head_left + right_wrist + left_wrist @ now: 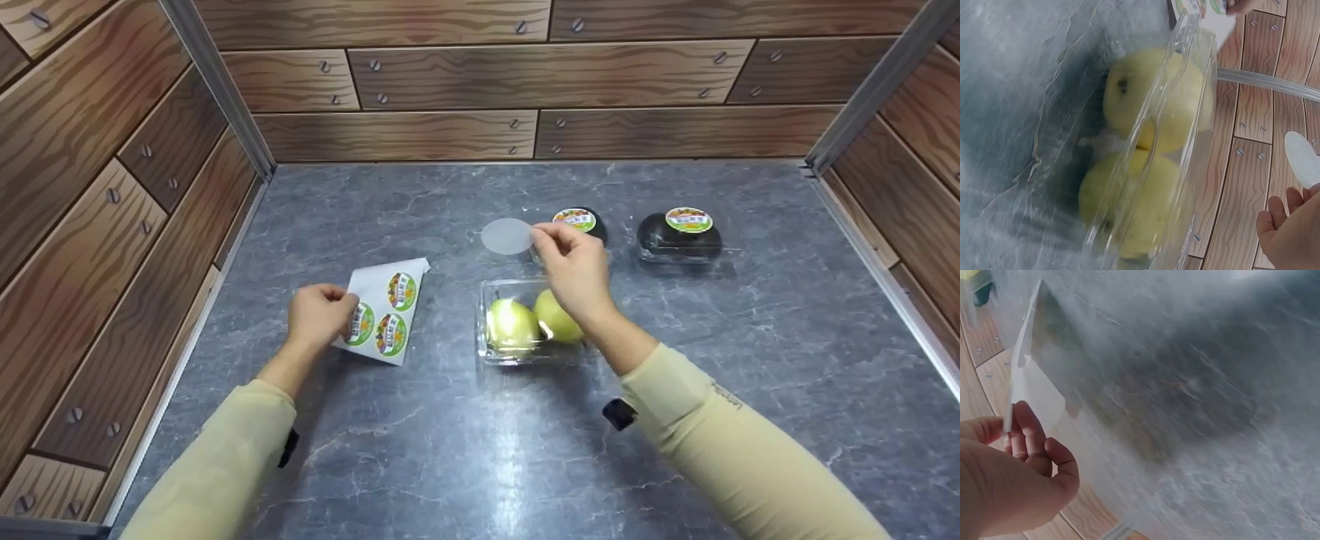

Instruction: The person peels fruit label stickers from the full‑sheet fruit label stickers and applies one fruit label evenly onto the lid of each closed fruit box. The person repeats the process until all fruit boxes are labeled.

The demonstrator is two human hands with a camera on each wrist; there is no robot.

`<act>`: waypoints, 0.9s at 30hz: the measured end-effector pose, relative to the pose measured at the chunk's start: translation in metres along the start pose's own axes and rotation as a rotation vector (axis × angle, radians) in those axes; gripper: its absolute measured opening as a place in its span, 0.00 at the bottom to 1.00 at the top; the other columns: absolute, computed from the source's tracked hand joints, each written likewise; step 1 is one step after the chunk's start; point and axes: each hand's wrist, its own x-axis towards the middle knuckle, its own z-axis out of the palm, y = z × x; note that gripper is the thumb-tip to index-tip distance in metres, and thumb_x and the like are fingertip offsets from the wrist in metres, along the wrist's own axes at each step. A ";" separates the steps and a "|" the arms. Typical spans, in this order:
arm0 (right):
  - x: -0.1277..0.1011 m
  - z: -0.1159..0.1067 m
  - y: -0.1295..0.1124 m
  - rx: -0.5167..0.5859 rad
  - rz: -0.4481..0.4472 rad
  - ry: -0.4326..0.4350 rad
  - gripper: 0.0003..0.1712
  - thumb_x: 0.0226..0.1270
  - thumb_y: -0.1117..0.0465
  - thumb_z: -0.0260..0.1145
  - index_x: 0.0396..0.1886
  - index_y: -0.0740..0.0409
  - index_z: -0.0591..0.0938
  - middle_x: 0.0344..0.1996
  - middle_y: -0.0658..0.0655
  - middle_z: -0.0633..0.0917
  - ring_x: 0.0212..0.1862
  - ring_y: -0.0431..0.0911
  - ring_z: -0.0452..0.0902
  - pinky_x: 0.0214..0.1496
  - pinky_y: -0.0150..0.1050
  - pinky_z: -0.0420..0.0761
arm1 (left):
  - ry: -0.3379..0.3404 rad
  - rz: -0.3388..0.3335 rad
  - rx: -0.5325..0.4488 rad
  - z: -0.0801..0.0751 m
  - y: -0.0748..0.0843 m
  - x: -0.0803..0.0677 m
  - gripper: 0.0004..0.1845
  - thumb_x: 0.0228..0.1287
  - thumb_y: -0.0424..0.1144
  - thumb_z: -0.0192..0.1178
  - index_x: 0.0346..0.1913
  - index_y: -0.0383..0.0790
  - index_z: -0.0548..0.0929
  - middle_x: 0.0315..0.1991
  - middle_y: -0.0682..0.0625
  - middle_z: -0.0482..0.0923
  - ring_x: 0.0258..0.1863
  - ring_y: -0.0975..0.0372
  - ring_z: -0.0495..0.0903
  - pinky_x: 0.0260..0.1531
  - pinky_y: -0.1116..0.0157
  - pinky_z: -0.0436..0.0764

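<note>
My left hand point(321, 311) pinches the edge of a white sticker sheet point(386, 306) that carries three round colourful labels, held just above the grey tabletop; the sheet point(1033, 377) shows edge-on beside my fingers point(1030, 439) in the left wrist view. My right hand point(571, 262) pinches a round sticker point(507, 235), white backing toward me, above a clear plastic box point(517, 322) holding two yellow-green fruits point(1140, 152). That sticker point(1302, 158) shows at the right edge of the right wrist view.
Two dark fruit packs sit behind, each with a round label on top: one point(583, 223) partly behind my right hand, the other point(679, 235) further right. Wood-pattern walls enclose the grey marble-look tabletop point(450, 450) on three sides.
</note>
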 end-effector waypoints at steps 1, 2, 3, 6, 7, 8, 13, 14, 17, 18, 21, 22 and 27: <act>0.000 -0.002 0.001 0.005 0.005 0.006 0.08 0.75 0.64 0.71 0.43 0.65 0.92 0.34 0.60 0.90 0.30 0.37 0.77 0.34 0.27 0.76 | -0.001 -0.009 0.010 -0.001 -0.002 0.000 0.13 0.66 0.35 0.59 0.41 0.27 0.89 0.19 0.51 0.79 0.13 0.66 0.74 0.15 0.71 0.73; 0.000 -0.004 0.002 0.006 0.007 0.012 0.08 0.75 0.65 0.71 0.43 0.65 0.92 0.35 0.60 0.90 0.31 0.37 0.77 0.34 0.27 0.76 | -0.003 -0.018 0.023 -0.002 -0.004 0.001 0.13 0.66 0.35 0.59 0.40 0.27 0.89 0.17 0.52 0.79 0.13 0.66 0.73 0.15 0.71 0.72; 0.001 -0.006 0.003 0.007 0.012 0.019 0.08 0.74 0.65 0.71 0.43 0.65 0.92 0.36 0.60 0.90 0.31 0.36 0.78 0.35 0.27 0.77 | -0.003 -0.023 0.036 -0.004 -0.006 0.001 0.14 0.66 0.35 0.59 0.40 0.26 0.89 0.16 0.52 0.78 0.12 0.65 0.73 0.15 0.70 0.72; 0.001 -0.011 0.006 0.005 0.019 0.035 0.08 0.74 0.65 0.71 0.44 0.66 0.91 0.38 0.60 0.91 0.32 0.35 0.78 0.37 0.26 0.78 | 0.002 -0.043 0.080 -0.006 -0.011 0.003 0.14 0.65 0.36 0.59 0.38 0.28 0.89 0.13 0.53 0.76 0.11 0.65 0.73 0.14 0.70 0.70; 0.001 -0.013 0.007 0.007 0.019 0.041 0.08 0.74 0.65 0.71 0.43 0.66 0.91 0.38 0.61 0.91 0.33 0.35 0.79 0.37 0.26 0.78 | 0.003 -0.048 0.093 -0.007 -0.012 0.003 0.14 0.65 0.37 0.59 0.38 0.28 0.89 0.13 0.53 0.76 0.11 0.64 0.73 0.14 0.70 0.70; 0.002 -0.014 0.008 0.004 0.018 0.048 0.08 0.74 0.65 0.71 0.43 0.66 0.91 0.38 0.61 0.92 0.33 0.34 0.79 0.38 0.26 0.78 | 0.007 -0.053 0.111 -0.008 -0.014 0.004 0.14 0.65 0.37 0.59 0.38 0.29 0.89 0.13 0.53 0.76 0.12 0.64 0.73 0.14 0.69 0.70; 0.003 -0.020 0.013 -0.005 0.021 0.080 0.07 0.73 0.65 0.72 0.42 0.66 0.91 0.37 0.60 0.92 0.32 0.33 0.79 0.36 0.25 0.78 | 0.017 -0.083 0.175 -0.015 -0.020 0.006 0.13 0.65 0.39 0.59 0.34 0.32 0.88 0.14 0.53 0.76 0.15 0.62 0.74 0.17 0.67 0.70; 0.003 -0.021 0.014 -0.006 0.023 0.084 0.07 0.73 0.65 0.72 0.42 0.67 0.91 0.37 0.60 0.92 0.32 0.33 0.79 0.36 0.25 0.77 | 0.016 -0.090 0.186 -0.016 -0.021 0.007 0.13 0.65 0.40 0.59 0.34 0.32 0.88 0.14 0.53 0.76 0.15 0.62 0.74 0.18 0.67 0.70; 0.003 -0.025 0.015 0.002 0.025 0.089 0.07 0.73 0.66 0.72 0.43 0.67 0.91 0.37 0.61 0.92 0.32 0.33 0.79 0.37 0.25 0.79 | 0.025 -0.103 0.231 -0.019 -0.023 0.007 0.14 0.65 0.41 0.59 0.35 0.32 0.89 0.17 0.52 0.79 0.20 0.59 0.76 0.21 0.65 0.72; 0.003 -0.027 0.016 0.005 0.024 0.090 0.07 0.73 0.66 0.72 0.43 0.67 0.91 0.37 0.61 0.92 0.32 0.33 0.79 0.38 0.25 0.79 | 0.025 -0.111 0.246 -0.019 -0.024 0.006 0.15 0.66 0.41 0.59 0.36 0.32 0.89 0.18 0.51 0.80 0.21 0.58 0.77 0.22 0.65 0.72; 0.003 -0.030 0.018 0.010 0.020 0.091 0.07 0.73 0.67 0.71 0.43 0.68 0.91 0.38 0.62 0.92 0.32 0.33 0.79 0.37 0.25 0.79 | 0.033 -0.126 0.292 -0.022 -0.023 0.005 0.17 0.67 0.43 0.59 0.41 0.32 0.91 0.24 0.48 0.84 0.29 0.54 0.81 0.27 0.62 0.74; 0.003 -0.031 0.019 0.005 0.021 0.093 0.07 0.73 0.67 0.71 0.43 0.68 0.91 0.37 0.62 0.91 0.32 0.33 0.78 0.37 0.25 0.78 | 0.034 -0.132 0.302 -0.023 -0.024 0.005 0.18 0.67 0.44 0.58 0.43 0.32 0.91 0.26 0.47 0.85 0.31 0.52 0.81 0.28 0.61 0.75; 0.003 -0.035 0.022 -0.032 0.037 0.105 0.08 0.74 0.65 0.71 0.43 0.66 0.91 0.35 0.61 0.91 0.30 0.33 0.76 0.34 0.26 0.76 | 0.034 -0.145 0.334 -0.025 -0.026 0.005 0.20 0.68 0.45 0.58 0.46 0.32 0.91 0.31 0.44 0.87 0.36 0.49 0.82 0.30 0.59 0.77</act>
